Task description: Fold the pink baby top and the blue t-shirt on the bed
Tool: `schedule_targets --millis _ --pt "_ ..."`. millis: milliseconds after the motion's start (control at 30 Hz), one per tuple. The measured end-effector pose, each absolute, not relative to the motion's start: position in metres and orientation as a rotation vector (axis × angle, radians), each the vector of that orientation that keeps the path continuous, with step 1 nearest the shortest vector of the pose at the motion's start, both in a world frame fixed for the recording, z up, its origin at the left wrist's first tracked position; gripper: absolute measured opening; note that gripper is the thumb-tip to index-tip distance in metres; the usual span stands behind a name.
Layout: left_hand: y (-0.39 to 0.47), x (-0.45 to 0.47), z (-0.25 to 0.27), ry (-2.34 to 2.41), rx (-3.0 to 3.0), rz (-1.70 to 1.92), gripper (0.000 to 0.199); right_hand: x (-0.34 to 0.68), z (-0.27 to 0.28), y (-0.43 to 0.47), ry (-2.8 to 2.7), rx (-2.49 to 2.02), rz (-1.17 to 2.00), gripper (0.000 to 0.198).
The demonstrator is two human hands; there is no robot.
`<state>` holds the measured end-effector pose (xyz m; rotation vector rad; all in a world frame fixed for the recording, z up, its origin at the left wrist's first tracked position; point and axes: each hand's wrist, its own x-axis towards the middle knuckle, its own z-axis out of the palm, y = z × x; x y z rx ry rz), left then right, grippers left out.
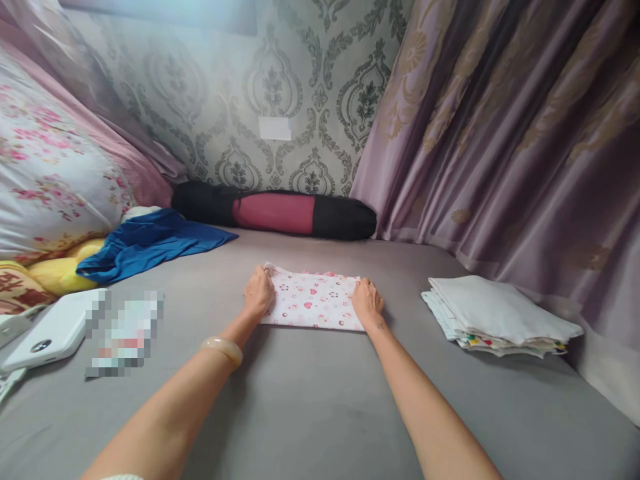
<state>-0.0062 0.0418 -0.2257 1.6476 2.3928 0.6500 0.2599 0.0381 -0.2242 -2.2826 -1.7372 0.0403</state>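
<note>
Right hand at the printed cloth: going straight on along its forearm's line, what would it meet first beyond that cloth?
Past the cloth, the right hand would probably meet the black-and-red roll near the wall; with one view, depth and height are hard to judge.

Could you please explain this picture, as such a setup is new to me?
There is no machine here: a person works bare-handed, and this single picture comes from a camera worn on their head, looking forward and down. The left hand and right hand hold opposite ends of a rectangular white cloth printed with pink hearts. Beneath is a grey fabric surface. On it are a stack of folded white cloths at the right, a crumpled blue cloth and white rectangular device at the left, and a long black-and-pink fabric roll at the back.
</note>
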Motion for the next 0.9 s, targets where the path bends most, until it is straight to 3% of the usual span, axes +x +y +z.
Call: schedule_targets --millis 533,767,900 --pt "0.031 -0.005 -0.219 2.468 1.68 0.576 0.031 0.267 -0.212 0.037 -1.66 -2.319 0.303 0.036" --pt "0.024 0.008 -0.212 2.33 2.07 0.58 0.033 0.237 -0.204 0.021 -1.798 -2.228 -0.075 0.036" --pt "0.021 0.031 -0.219 2.072 2.308 0.568 0.033 0.206 -0.209 0.017 -2.068 -1.942 -0.056 0.037"
